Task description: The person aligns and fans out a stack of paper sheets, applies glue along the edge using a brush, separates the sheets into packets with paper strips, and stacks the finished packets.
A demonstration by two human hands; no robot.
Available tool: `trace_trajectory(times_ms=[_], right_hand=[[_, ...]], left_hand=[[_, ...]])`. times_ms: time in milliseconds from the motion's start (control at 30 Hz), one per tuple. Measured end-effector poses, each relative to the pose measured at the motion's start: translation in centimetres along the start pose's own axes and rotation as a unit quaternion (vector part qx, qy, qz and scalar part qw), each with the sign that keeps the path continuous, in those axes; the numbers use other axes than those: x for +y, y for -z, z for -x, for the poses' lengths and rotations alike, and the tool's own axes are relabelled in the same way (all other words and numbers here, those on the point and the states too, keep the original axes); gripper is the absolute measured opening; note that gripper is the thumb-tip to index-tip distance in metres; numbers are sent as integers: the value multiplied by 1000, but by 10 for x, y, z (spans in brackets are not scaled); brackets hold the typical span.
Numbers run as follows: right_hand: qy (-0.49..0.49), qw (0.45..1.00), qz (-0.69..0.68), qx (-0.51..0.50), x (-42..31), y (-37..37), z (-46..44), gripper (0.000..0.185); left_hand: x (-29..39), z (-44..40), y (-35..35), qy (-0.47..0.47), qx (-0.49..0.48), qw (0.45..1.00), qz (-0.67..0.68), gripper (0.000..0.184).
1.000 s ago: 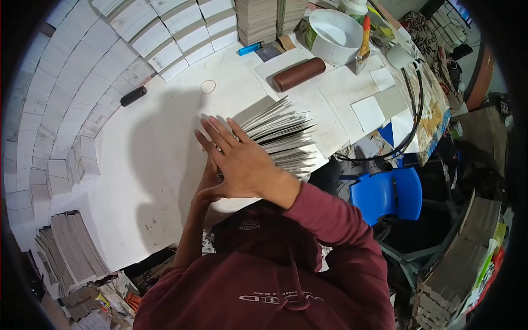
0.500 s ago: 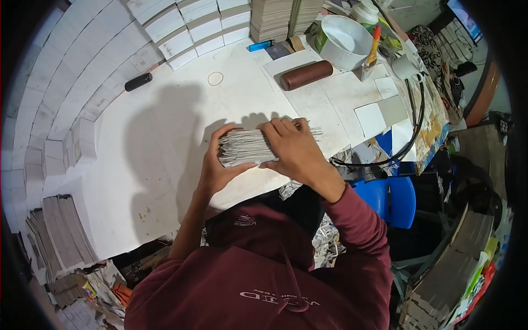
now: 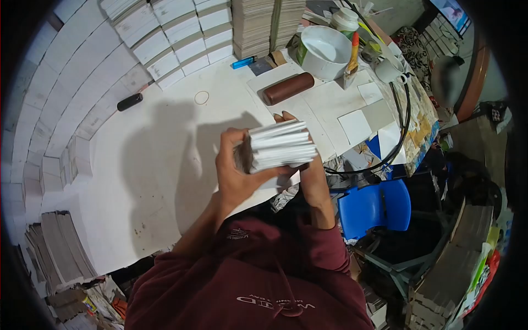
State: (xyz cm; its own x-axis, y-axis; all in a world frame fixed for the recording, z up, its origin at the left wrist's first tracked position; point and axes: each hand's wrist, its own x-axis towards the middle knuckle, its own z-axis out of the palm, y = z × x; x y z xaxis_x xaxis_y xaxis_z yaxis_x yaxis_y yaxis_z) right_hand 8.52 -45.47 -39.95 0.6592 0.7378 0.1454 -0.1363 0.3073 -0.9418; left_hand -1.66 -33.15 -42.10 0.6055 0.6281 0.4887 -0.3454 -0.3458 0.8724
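Note:
A thick stack of folded paper sections (image 3: pixel 281 144) is held up over the white tabletop, its white folded edges turned toward me. My left hand (image 3: pixel 235 168) grips its left side, thumb along the near side and fingers at the far left corner. Behind and beneath the stack is my right hand (image 3: pixel 312 173), mostly hidden. Its fingertips show past the far edge, and it supports the right side. The layers fan slightly apart.
White blocks of stacked paper (image 3: pixel 184 41) line the back and left. A brown case (image 3: pixel 289 88), a white bucket (image 3: pixel 325 52), a brush (image 3: pixel 351 60) and a mug (image 3: pixel 389 70) stand at the back right. Black cable (image 3: pixel 406 129) loops near a blue chair (image 3: pixel 374 206).
The stack has been lifted and turned, so white folded edges face me instead of greyish loose edges. My right hand moved from its top to behind and under it. The view shifted slightly.

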Motion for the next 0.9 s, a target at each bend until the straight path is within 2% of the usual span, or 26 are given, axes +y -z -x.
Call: trace_trajectory(times_ms=[33, 100, 133, 167, 200, 233, 267, 300, 333, 367, 400, 433, 467, 500, 533, 567, 600, 633, 667, 700, 767, 833, 867, 900], right_hand=[[96, 994, -6, 47, 9, -7, -3, 98], [114, 986, 40, 113, 14, -7, -11, 92], [156, 968, 7, 197, 13, -21, -19, 72], [159, 967, 6, 197, 6, -19, -24, 72], [130, 972, 67, 183, 2, -17, -25, 70], [99, 973, 127, 167, 0, -16, -27, 69], [101, 974, 90, 185, 3, -21, -32, 60], [101, 974, 89, 184, 5, -25, -37, 60], [93, 973, 69, 198, 5, -29, -42, 52], [84, 972, 48, 213, 5, -32, -44, 48], [82, 973, 48, 212, 5, -32, -42, 48], [100, 979, 76, 161, 2, -30, -42, 38], [119, 982, 103, 106, -2, -25, -43, 30], [133, 981, 130, 52, -6, -19, -41, 26], [134, 956, 262, -6, -17, -8, -41, 35], [170, 913, 372, -5, -29, -3, -40, 43], [205, 856, 475, -4, -54, -8, -41, 52], [235, 823, 517, -4, -80, -17, -40, 70], [289, 785, 547, 18, -98, -25, -41, 73], [284, 787, 547, 20, -115, -35, -40, 73], [345, 767, 538, -55, -135, -56, -37, 95], [269, 756, 574, -162, -81, -57, -42, 116], [252, 701, 631, -217, -25, -48, -49, 131], [252, 702, 631, -217, -27, -48, -47, 131]], left_hand=[[0, 4, -2, -69, -2, 994, -81, 83], [2, 5, -10, -181, 23, 976, -123, 82], [0, 4, -12, -184, 19, 975, -120, 82], [-4, 4, -13, -198, 23, 972, -123, 80], [-6, 6, -12, -209, 27, 969, -128, 78], [-7, 6, -10, -209, 26, 969, -131, 78], [-8, 4, -8, -201, 30, 970, -135, 76], [-10, 2, -6, -194, 34, 971, -137, 74], [-10, 6, -3, -122, 23, 984, -128, 82], [-9, 6, -2, -121, 24, 984, -128, 82], [-3, 5, 0, -71, 9, 990, -118, 88], [1, 2, 1, -24, -4, 994, -106, 94], [2, -3, 6, -88, -34, 982, -162, 102], [2, -1, 7, -85, -29, 983, -162, 102], [0, 3, 8, 1, -18, 994, -108, 102], [-1, 6, 9, 86, -5, 995, -53, 102], [-3, 8, 6, 80, 9, 993, -89, 101], [-5, 10, 4, 82, 12, 993, -90, 101], [-7, 14, 1, 57, 27, 992, -111, 101], [-10, 20, -3, 32, 38, 990, -132, 100], [-32, 33, -5, 35, 46, 989, -135, 102], [-62, 36, -2, -174, 16, 956, -235, 93], [-62, 36, -3, -174, 15, 956, -235, 93], [-61, 36, -3, -155, 22, 964, -215, 94]])
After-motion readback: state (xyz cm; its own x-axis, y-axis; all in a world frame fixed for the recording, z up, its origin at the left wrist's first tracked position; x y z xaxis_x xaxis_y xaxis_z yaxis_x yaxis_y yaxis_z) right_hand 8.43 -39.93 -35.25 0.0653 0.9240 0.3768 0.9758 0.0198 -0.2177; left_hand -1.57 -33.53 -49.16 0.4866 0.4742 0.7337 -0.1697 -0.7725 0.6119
